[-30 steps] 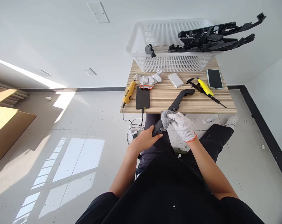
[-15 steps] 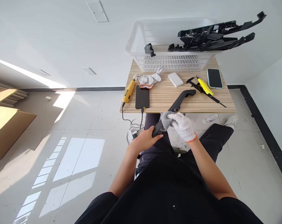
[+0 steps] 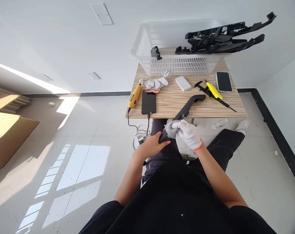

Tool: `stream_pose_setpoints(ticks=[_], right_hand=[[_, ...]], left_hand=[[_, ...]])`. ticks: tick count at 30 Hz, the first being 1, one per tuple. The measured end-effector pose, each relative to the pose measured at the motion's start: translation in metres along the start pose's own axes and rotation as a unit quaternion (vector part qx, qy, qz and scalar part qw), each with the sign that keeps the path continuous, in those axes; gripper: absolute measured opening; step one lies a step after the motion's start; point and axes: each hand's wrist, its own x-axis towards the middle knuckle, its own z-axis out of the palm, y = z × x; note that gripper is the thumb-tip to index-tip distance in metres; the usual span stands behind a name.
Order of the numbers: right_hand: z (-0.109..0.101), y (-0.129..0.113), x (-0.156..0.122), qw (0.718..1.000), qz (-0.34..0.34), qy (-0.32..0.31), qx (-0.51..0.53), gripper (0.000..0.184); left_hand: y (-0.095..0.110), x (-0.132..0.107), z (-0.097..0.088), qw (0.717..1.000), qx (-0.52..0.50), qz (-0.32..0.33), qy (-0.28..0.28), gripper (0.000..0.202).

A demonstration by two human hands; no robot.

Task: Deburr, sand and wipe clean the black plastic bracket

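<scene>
My bare left hand is closed round the lower end of a long black plastic part, which slants up over the table's front edge. On my right hand is a white knit glove with an orange cuff. Its fingers press a grey cloth around the part, just above my left hand. The cloth hides that stretch of the part. The part's curved far end lies above the tabletop.
On the wooden table are a yellow rotary tool, a black power bank, a spare glove, a white box, a yellow-handled knife, calipers and a phone. Behind stands a white basket with black plastic parts.
My right hand has slid the cloth a little down along the black part, toward my left hand. My left hand keeps its hold in the same place.
</scene>
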Motion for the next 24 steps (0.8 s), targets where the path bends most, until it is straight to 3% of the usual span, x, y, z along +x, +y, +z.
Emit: stream_pose_setpoints(ticks=[13, 17, 21, 24], right_hand=[[-0.002, -0.006, 0.001, 1.000, 0.020, 0.001, -0.011, 0.030], [-0.009, -0.021, -0.001, 0.998, 0.042, -0.041, 0.014, 0.041], [-0.014, -0.045, -0.005, 0.991, -0.009, -0.126, 0.047, 0.046], [-0.013, -0.057, -0.009, 0.989, -0.024, -0.143, 0.026, 0.046]], left_hand=[[-0.001, 0.001, 0.001, 1.000, 0.003, 0.002, 0.001, 0.043], [-0.001, 0.002, 0.001, 1.000, 0.014, 0.001, -0.002, 0.044], [0.001, 0.001, 0.001, 0.999, 0.001, 0.036, -0.003, 0.035], [0.001, 0.001, 0.000, 0.999, 0.002, 0.042, 0.002, 0.027]])
